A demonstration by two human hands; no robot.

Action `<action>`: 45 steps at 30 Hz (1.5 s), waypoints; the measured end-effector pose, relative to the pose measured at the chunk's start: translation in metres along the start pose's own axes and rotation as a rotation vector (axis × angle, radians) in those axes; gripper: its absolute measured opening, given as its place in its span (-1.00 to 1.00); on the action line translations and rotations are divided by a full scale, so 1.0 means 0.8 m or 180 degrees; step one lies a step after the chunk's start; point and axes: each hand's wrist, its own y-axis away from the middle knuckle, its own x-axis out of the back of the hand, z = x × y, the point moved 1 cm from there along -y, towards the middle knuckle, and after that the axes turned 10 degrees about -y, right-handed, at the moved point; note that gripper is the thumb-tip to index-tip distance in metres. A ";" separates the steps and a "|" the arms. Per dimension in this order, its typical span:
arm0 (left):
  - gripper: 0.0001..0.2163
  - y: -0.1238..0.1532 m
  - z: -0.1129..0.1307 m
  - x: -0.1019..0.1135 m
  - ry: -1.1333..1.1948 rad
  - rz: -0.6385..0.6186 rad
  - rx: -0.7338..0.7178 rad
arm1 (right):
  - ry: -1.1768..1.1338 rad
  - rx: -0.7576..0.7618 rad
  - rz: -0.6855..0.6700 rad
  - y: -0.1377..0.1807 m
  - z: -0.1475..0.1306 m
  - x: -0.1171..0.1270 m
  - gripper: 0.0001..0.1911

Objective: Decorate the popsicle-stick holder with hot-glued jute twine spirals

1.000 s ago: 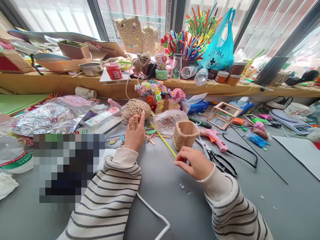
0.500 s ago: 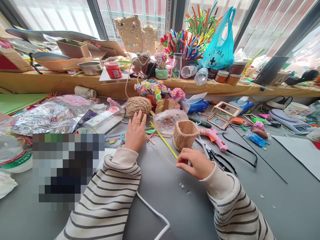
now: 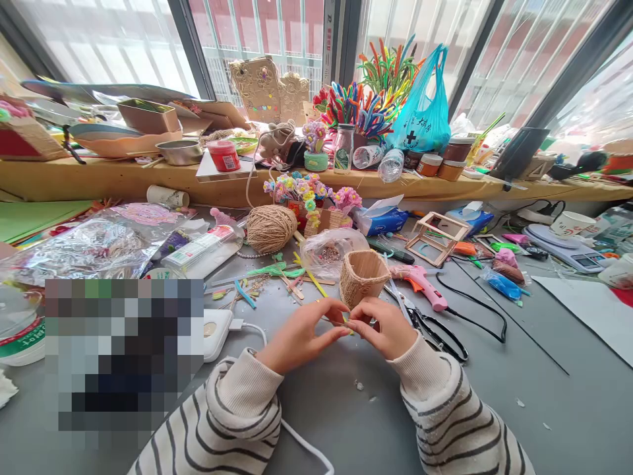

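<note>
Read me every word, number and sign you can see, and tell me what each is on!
"大": blue bag
"房": blue bag
"+", a black cross sign: blue bag
Too small or blurred to read: the bag's other marks, and print on the red jar, glass bottle, tissue pack, plastic tub, paper cup and window frame.

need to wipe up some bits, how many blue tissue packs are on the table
2: one blue tissue pack beside the pink flowers, another pack behind the small wooden frame; more may be hidden.
</note>
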 end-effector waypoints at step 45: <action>-0.92 0.000 -0.015 -0.002 0.0310 -0.0342 0.0504 | 0.1159 0.0091 -0.0735 -0.002 0.001 -0.011 -0.88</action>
